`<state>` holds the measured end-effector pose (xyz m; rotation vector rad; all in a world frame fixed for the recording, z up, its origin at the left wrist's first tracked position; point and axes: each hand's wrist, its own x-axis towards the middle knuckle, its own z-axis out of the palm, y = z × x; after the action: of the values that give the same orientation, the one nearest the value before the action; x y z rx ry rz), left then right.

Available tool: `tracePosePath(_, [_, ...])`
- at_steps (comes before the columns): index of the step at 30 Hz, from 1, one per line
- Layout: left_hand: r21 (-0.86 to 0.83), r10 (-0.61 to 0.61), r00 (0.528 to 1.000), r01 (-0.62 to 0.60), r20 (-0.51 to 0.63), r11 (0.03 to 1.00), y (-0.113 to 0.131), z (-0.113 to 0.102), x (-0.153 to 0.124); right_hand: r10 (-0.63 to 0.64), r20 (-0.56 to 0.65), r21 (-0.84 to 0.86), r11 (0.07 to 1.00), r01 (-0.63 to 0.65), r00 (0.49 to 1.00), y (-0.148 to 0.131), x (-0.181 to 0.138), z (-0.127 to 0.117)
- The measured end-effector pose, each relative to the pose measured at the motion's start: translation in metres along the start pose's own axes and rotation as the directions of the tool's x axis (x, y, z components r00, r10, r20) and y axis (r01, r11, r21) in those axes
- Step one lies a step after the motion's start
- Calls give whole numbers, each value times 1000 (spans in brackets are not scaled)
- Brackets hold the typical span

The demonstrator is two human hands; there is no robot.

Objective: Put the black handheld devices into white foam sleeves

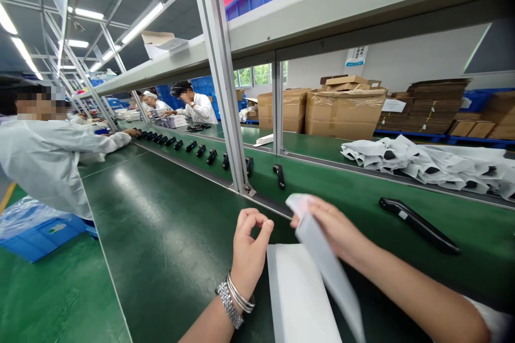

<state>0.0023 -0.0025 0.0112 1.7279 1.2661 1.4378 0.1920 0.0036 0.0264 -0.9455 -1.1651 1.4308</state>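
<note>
White, soft foam sheeting makes up both pieces in front of the person: a flat rectangular sheet (300,295) on the green surface (173,241), and a narrow raised strip (325,262) hanging slantwise from the right hand (333,230). I cannot tell whether they are one folded pouch or two separate pieces. The right hand's grip is closed, pinching the strip's upper end just above the flat sheet. The left hand (249,249) sits just beside the sheet's upper left corner, its thumb and forefinger curled toward each other around nothing visible, so that grip holds nothing. A silver chain bracelet and bangles (231,300) circle its wrist.

To the right, a black handheld device (418,225) with a small white label lies on the surface, near the right hand. Farther off, a row of smaller black devices (201,150) runs along a rail, and a heap of white foam sleeves (418,166) lies beyond it. A co-worker in a white coat (44,166) works at left above a blue crate (40,238), and another (195,107) works farther along, with stacked cardboard cartons (344,112) to the right.
</note>
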Motion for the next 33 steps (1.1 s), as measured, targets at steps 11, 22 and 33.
tracePosePath(11, [-12, -6, 992, 8, 128, 1000, 0, 3, -5, -756, -57, -981, 163, 104, 652, 8, 47, -123])
tracePosePath(22, [489, -213, 905, 6, 368, 872, -6, -9, 1, -241, 193, -861, 423, 282, 951, 50, 37, -59])
tracePosePath(33, [426, -44, 899, -163, 436, 890, -2, -2, -2, -238, 203, -854, 432, 291, 950, 52, 38, -62])
